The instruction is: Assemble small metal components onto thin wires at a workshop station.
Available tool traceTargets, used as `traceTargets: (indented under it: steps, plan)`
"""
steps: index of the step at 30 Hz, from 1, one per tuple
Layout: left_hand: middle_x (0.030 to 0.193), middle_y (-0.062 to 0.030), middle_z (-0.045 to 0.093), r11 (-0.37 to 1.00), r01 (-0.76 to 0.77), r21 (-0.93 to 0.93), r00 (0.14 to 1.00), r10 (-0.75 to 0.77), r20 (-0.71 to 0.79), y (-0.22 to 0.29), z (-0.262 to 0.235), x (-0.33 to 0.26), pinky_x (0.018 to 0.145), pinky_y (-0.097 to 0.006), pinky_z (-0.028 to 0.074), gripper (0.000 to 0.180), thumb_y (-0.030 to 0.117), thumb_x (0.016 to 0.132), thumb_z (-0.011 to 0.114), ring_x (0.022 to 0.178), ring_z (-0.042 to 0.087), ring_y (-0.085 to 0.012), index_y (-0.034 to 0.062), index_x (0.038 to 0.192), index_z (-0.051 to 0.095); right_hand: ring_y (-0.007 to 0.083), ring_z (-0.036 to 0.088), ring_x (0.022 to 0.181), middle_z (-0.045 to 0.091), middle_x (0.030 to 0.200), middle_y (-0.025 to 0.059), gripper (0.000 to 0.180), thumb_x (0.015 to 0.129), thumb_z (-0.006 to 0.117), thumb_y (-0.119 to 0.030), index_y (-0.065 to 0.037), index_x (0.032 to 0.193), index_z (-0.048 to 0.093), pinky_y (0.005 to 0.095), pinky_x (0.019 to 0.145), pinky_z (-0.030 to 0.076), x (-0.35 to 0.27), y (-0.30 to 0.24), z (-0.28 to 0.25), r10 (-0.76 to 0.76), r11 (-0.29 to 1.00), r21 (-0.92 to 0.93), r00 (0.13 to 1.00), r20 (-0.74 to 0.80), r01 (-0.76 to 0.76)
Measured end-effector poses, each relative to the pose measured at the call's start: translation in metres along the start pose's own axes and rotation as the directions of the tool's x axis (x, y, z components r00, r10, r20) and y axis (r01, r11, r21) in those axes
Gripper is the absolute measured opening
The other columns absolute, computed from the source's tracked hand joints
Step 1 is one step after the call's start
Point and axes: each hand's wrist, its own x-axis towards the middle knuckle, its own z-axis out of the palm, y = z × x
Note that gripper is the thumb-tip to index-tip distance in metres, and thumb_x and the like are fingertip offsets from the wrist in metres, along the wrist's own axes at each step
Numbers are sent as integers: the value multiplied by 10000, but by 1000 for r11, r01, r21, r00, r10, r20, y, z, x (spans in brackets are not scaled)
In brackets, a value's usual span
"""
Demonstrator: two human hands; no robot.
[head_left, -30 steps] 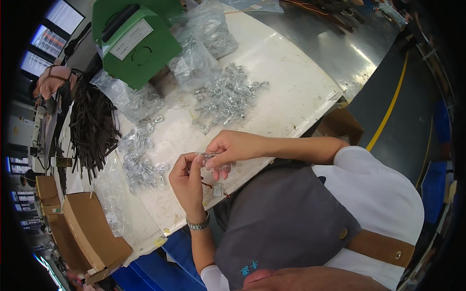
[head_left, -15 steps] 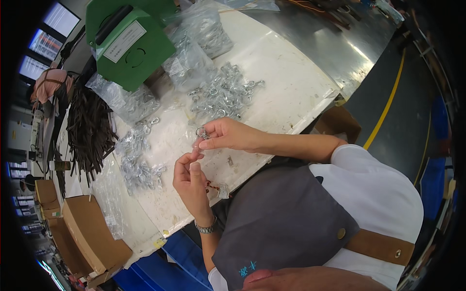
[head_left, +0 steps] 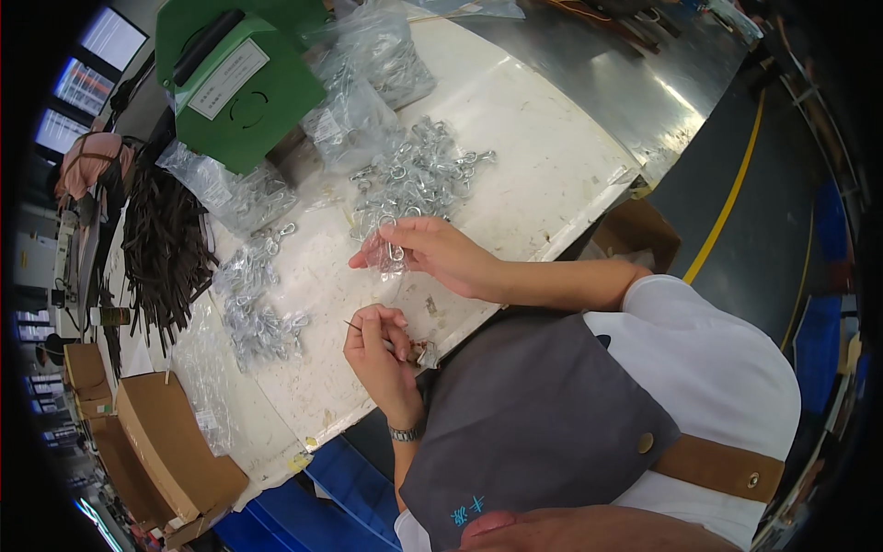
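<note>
My right hand is raised over the worktable, its fingers closed on a small clear plastic bag with a silver snap hook and ring in it. Nearer the front edge, my left hand is curled, and a thin dark stick pokes out between thumb and forefinger. Beside the left fingers lies a small whitish and brown scrap, partly hidden. Beyond my right hand spreads a heap of bagged snap hooks. A second heap of similar hooks lies to the left.
A green machine stands at the back of the white table. Large clear bags of metal parts lean near it. Dark strips hang at the left, above an open cardboard box. A person bends over at far left.
My hands have moved apart. The left drew back toward me and curled its fingers; the right now holds the bagged snap hook farther from it.
</note>
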Motion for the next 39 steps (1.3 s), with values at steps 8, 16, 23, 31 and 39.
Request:
traceTargets:
  steps: [8,16,23,31,39]
  plan:
    - [1015,-78,712,998,-32,45,999,31,22,-2,12,11,444,-208,295,223,209,1096,613,483,389,-37,0,1169,643,81,658,1036,743,1310,91,292,1110,547,-201,-27,1251,734,226,845,498,-3,12,11,42,991,-131,996,77,-32]
    - [930,-68,713,999,52,13,995,-53,87,-2,5,7,447,-206,283,167,170,1078,635,478,386,-37,8,1111,648,111,684,1036,744,1275,181,367,1123,494,-227,29,1288,699,244,887,521,-9,-1,18,102,992,-75,994,29,-99]
    - [932,-83,719,997,73,33,992,-76,103,0,5,5,452,-205,293,179,164,1086,616,487,393,-36,-7,1124,652,113,691,961,749,1246,179,392,1125,516,-232,61,1342,659,237,785,539,-9,-4,23,-9,999,-32,1000,-30,8]
    - [974,-86,738,990,55,132,991,-71,116,9,-3,2,472,-195,299,178,144,1079,623,512,400,-22,-17,1137,675,97,672,901,771,1192,147,347,1106,574,-229,54,1212,744,241,760,554,-10,7,2,183,971,-168,980,72,-169]
    - [991,-53,733,992,79,98,995,-85,59,23,-23,-9,509,-207,293,194,92,1043,664,577,405,-23,-53,1144,744,205,725,1174,768,1219,143,381,1116,560,-274,40,1247,732,341,1067,526,-8,4,6,82,994,-68,995,-54,-85]
